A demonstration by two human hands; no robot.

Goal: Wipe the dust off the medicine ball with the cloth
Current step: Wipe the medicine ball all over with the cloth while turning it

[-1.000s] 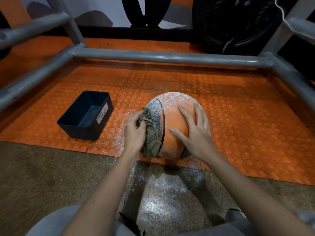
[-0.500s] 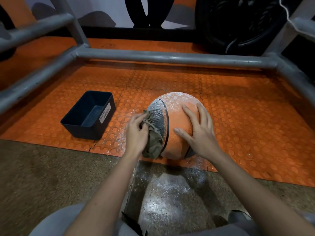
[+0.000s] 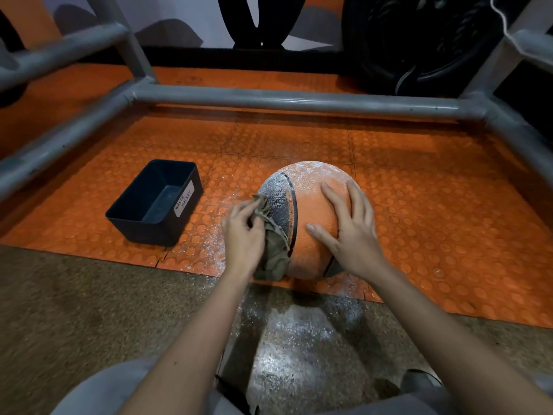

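Observation:
An orange and grey medicine ball [image 3: 308, 202] sits on the orange studded mat, with white dust over its top and far side. My left hand [image 3: 243, 235] grips an olive cloth [image 3: 273, 247] and presses it against the ball's grey left panel. My right hand [image 3: 348, 232] lies flat on the orange right side of the ball, fingers spread, holding it still. The ball's underside and far side are hidden.
A dark bin labelled WASTE BASKET [image 3: 155, 202] stands left of the ball. White dust [image 3: 214, 250] is scattered on the orange mat [image 3: 434, 205] and on the speckled floor [image 3: 299, 333] by my knees. Grey metal frame bars [image 3: 299, 100] fence the mat; a black tyre [image 3: 419, 40] is behind.
My left hand with the cloth has slid slightly up the ball's grey panel. The right hand stays flat on the ball.

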